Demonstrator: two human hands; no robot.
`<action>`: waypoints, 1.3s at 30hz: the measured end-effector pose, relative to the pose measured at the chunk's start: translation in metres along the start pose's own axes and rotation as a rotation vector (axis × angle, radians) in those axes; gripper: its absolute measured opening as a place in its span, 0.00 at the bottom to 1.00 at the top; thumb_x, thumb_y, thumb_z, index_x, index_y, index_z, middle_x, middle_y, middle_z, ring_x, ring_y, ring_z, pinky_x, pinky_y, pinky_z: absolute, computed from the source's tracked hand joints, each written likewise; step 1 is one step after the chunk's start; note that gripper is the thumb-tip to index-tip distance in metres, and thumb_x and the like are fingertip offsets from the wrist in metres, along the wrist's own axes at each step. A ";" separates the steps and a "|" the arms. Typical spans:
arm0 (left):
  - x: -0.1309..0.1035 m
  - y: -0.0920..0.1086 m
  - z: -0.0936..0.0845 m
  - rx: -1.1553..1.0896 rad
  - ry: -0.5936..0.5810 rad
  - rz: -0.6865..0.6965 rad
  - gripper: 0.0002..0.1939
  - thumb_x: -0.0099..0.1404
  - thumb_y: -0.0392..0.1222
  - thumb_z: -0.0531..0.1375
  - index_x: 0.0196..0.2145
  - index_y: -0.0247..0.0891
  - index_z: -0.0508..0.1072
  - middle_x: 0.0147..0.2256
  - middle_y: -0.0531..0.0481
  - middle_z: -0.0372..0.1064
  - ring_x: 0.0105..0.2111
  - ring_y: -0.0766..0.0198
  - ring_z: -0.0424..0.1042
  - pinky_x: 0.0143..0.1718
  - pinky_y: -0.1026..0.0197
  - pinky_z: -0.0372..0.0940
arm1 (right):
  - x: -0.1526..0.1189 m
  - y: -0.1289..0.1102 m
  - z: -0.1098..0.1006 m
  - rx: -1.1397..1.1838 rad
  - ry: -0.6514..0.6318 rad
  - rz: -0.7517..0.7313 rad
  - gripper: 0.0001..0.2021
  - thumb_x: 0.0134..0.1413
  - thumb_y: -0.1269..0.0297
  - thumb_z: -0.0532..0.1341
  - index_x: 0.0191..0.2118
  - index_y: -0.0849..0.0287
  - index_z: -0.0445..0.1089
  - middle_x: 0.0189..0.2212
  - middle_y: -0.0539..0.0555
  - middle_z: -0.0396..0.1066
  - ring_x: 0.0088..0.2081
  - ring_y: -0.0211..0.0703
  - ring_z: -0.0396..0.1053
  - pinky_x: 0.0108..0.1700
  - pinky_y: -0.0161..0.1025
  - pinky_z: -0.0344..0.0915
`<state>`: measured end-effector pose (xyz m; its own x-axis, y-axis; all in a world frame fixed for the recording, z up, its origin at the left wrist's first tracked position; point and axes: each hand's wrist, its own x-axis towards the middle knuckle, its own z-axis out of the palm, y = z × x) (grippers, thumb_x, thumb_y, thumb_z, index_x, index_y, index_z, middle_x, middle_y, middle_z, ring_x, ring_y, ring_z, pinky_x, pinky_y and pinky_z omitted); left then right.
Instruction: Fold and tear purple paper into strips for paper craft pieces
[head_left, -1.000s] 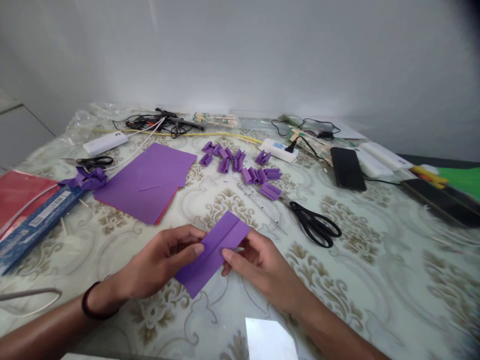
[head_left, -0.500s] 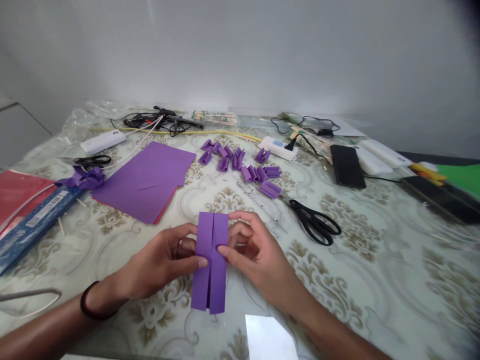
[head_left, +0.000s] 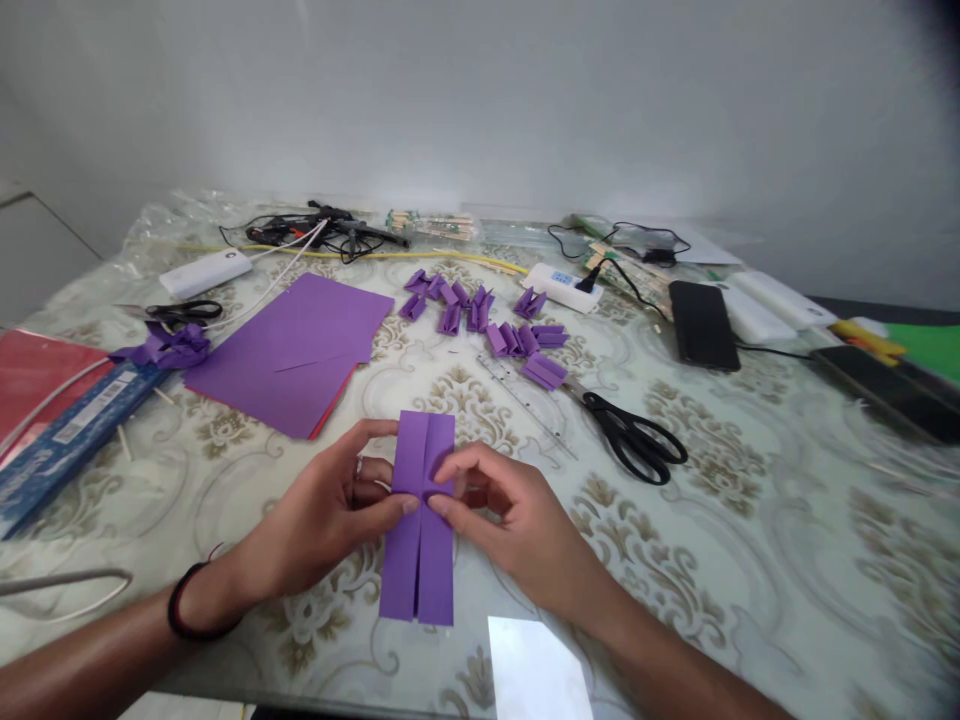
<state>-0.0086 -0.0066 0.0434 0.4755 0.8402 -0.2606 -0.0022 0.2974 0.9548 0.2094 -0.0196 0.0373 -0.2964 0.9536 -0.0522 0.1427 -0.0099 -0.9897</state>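
Observation:
A purple paper strip (head_left: pixel 405 560), its two long sides folded in to a middle slit, stands between my hands near the front of the table. My left hand (head_left: pixel 337 500) grips its left side, thumb on the front and fingers behind. On the right flap rests the thumb of my right hand (head_left: pixel 510 515), with the index finger bent over the paper just above it. Behind lie several small folded purple pieces (head_left: pixel 506 338), a clear ruler (head_left: pixel 525 402) and black-handled scissors (head_left: pixel 634 435).
Purple sheets (head_left: pixel 292 345) lie at the left by a blue box (head_left: pixel 82 430) and crumpled purple paper (head_left: pixel 176 345). Toward the back are a power strip (head_left: pixel 561 287), cables (head_left: pixel 322 235) and a phone (head_left: pixel 703 325). White paper (head_left: pixel 536 665) lies at the front.
My right index finger has moved from behind the strip's top right edge to its front, above the thumb. The camera view has shifted slightly.

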 end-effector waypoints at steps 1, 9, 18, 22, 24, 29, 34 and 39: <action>-0.001 0.000 0.000 0.000 0.018 0.018 0.31 0.68 0.41 0.68 0.63 0.45 0.60 0.34 0.55 0.76 0.29 0.67 0.75 0.28 0.69 0.64 | 0.000 -0.001 0.000 0.000 -0.009 0.004 0.05 0.61 0.61 0.68 0.39 0.52 0.72 0.27 0.46 0.65 0.30 0.40 0.65 0.35 0.38 0.67; -0.005 0.000 -0.001 0.108 -0.008 0.082 0.15 0.69 0.45 0.68 0.51 0.41 0.74 0.33 0.53 0.73 0.25 0.70 0.67 0.24 0.68 0.57 | -0.002 0.000 -0.003 0.040 0.006 0.040 0.07 0.60 0.57 0.69 0.40 0.52 0.75 0.31 0.48 0.69 0.30 0.41 0.64 0.34 0.39 0.63; -0.007 0.000 0.001 0.119 0.016 0.111 0.23 0.70 0.42 0.67 0.60 0.47 0.68 0.44 0.50 0.76 0.36 0.64 0.77 0.33 0.65 0.68 | -0.004 -0.004 0.002 0.097 0.047 0.018 0.06 0.57 0.61 0.70 0.36 0.52 0.72 0.28 0.46 0.66 0.30 0.40 0.65 0.35 0.38 0.65; -0.003 -0.003 0.003 0.015 -0.021 0.036 0.33 0.69 0.42 0.68 0.65 0.48 0.58 0.39 0.52 0.74 0.35 0.61 0.77 0.33 0.63 0.68 | -0.007 0.002 0.005 0.097 0.102 -0.015 0.12 0.58 0.62 0.70 0.32 0.53 0.64 0.28 0.45 0.64 0.29 0.39 0.64 0.33 0.37 0.64; -0.001 -0.004 0.002 0.038 -0.039 0.001 0.24 0.69 0.44 0.67 0.59 0.45 0.64 0.34 0.54 0.73 0.34 0.61 0.76 0.34 0.62 0.68 | -0.008 0.004 0.007 0.110 0.120 -0.036 0.14 0.58 0.63 0.70 0.34 0.52 0.62 0.29 0.45 0.64 0.30 0.39 0.65 0.35 0.37 0.66; -0.003 -0.002 -0.002 0.336 -0.044 0.005 0.08 0.70 0.45 0.66 0.41 0.39 0.74 0.29 0.55 0.66 0.29 0.66 0.64 0.29 0.65 0.59 | -0.005 0.003 0.003 0.246 0.147 -0.004 0.20 0.63 0.60 0.69 0.55 0.45 0.60 0.35 0.45 0.71 0.35 0.41 0.73 0.43 0.41 0.72; -0.003 0.006 -0.002 0.455 -0.111 0.035 0.09 0.71 0.46 0.63 0.44 0.39 0.75 0.33 0.54 0.69 0.30 0.65 0.63 0.31 0.64 0.61 | 0.001 -0.001 -0.010 0.222 0.149 0.020 0.11 0.65 0.56 0.67 0.49 0.52 0.72 0.34 0.48 0.73 0.32 0.40 0.73 0.35 0.37 0.73; -0.001 0.012 -0.011 0.370 0.061 0.048 0.12 0.69 0.47 0.66 0.47 0.40 0.76 0.32 0.54 0.73 0.29 0.66 0.67 0.28 0.66 0.61 | 0.002 0.002 -0.020 0.192 0.104 0.018 0.07 0.67 0.59 0.67 0.38 0.55 0.74 0.28 0.47 0.73 0.28 0.37 0.73 0.33 0.35 0.70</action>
<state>-0.0187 0.0007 0.0538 0.4291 0.8780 -0.2122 0.3000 0.0831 0.9503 0.2283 -0.0114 0.0379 -0.1950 0.9786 -0.0664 -0.0387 -0.0753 -0.9964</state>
